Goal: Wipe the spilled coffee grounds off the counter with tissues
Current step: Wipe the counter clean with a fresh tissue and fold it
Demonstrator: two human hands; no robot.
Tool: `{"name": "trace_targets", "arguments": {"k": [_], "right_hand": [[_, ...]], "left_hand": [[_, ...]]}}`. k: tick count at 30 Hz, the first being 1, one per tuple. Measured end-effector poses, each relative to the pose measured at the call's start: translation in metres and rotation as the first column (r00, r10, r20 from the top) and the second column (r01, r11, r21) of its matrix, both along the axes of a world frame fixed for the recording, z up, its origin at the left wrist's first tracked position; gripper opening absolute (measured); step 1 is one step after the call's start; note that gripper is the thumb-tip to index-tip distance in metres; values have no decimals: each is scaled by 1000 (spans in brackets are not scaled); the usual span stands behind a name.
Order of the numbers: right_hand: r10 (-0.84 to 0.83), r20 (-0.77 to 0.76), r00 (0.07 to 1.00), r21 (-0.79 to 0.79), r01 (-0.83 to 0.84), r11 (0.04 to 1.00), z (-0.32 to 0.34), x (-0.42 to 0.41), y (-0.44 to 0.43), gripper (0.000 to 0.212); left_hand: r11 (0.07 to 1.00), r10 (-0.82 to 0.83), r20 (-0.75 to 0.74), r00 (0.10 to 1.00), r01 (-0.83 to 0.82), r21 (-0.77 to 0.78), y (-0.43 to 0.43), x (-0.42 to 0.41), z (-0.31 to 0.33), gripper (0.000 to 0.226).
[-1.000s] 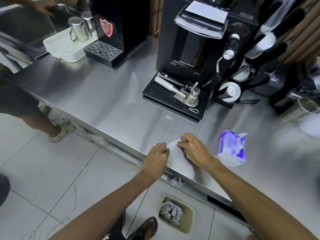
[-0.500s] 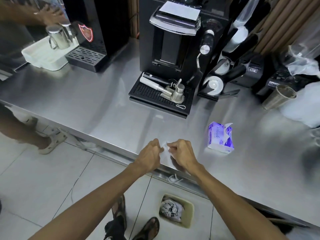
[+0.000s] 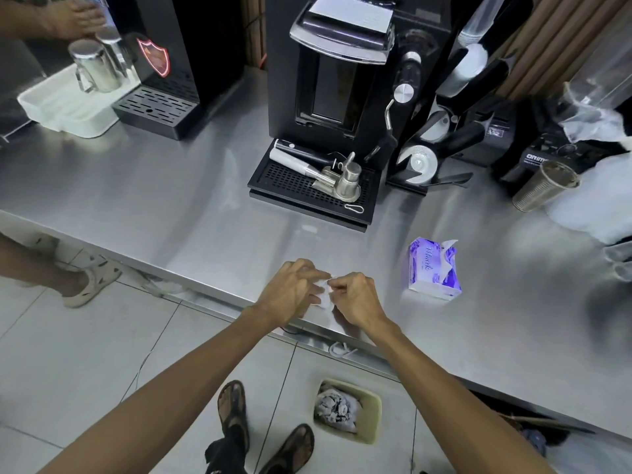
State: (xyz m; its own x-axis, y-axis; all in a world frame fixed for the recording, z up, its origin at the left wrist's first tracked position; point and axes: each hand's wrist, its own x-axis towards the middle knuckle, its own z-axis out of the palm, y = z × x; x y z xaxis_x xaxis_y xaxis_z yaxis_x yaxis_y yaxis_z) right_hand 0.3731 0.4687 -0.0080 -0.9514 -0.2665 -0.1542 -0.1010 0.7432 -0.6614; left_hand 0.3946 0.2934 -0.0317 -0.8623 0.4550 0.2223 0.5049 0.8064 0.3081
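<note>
**Tissue pinched at the counter's edge**

Head view: my left hand [image 3: 292,289] and right hand [image 3: 355,299] both pinch one small white tissue [image 3: 325,301] between curled fingers, over the steel counter's [image 3: 205,227] near edge; the purple tissue pack [image 3: 433,268] lies near my right hand; a bin [image 3: 374,415] stands on the floor below.

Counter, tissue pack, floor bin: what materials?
Counter: brushed stainless steel by its look, with soft, streaky reflections. Tissue pack: glossy plastic film, purple print, crinkled; a white paper tissue pokes out on top. Bin: probably matte cream plastic, going by its rounded moulded rim; not certain.
</note>
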Motion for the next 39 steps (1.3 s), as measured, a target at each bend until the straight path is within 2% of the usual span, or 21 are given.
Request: {"name": "trace_targets", "arguments": {"k": [5, 8, 11, 16, 20, 22, 29, 34, 37, 39], "right_hand": [[-67, 63, 996, -129, 75, 989, 1, 0, 7, 35], [-7, 20, 1000, -99, 9, 995, 1, 1, 7, 42], [20, -5, 1000, -63, -20, 998, -3, 0, 7, 37], [142, 10, 990, 84, -142, 986, -9, 0, 14, 32], [212, 38, 977, 100, -215, 972, -7, 2, 18, 46], [199, 3, 980, 100, -198, 975, -11, 2, 17, 48], [85, -68, 994, 48, -82, 995, -19, -7, 7, 29], [25, -134, 991, 3, -24, 1000, -20, -10, 2, 15], [51, -196, 979, 37, -45, 998, -21, -8, 0, 15], [73, -252, 965, 63, -59, 996, -22, -5, -1, 15]], "left_hand": [[984, 73, 127, 989, -92, 153, -2, 1, -3, 32], [957, 125, 221, 967, -177, 231, -2, -1, -3, 55], [932, 148, 276, 950, -227, 282, -3, -4, -4, 65], [923, 192, 264, 945, -266, 278, -3, -9, -7, 54], [907, 217, 253, 943, -291, 305, -1, -11, -9, 48], [903, 224, 244, 943, -295, 311, -2, -11, -12, 43], [925, 217, 99, 971, -237, 298, -5, -8, -17, 27], [938, 200, 189, 961, -244, 247, -10, -7, -20, 26], [899, 250, 266, 931, -325, 294, -6, -7, -11, 27], [885, 223, 279, 934, -314, 345, -3, -7, -4, 28]]}}
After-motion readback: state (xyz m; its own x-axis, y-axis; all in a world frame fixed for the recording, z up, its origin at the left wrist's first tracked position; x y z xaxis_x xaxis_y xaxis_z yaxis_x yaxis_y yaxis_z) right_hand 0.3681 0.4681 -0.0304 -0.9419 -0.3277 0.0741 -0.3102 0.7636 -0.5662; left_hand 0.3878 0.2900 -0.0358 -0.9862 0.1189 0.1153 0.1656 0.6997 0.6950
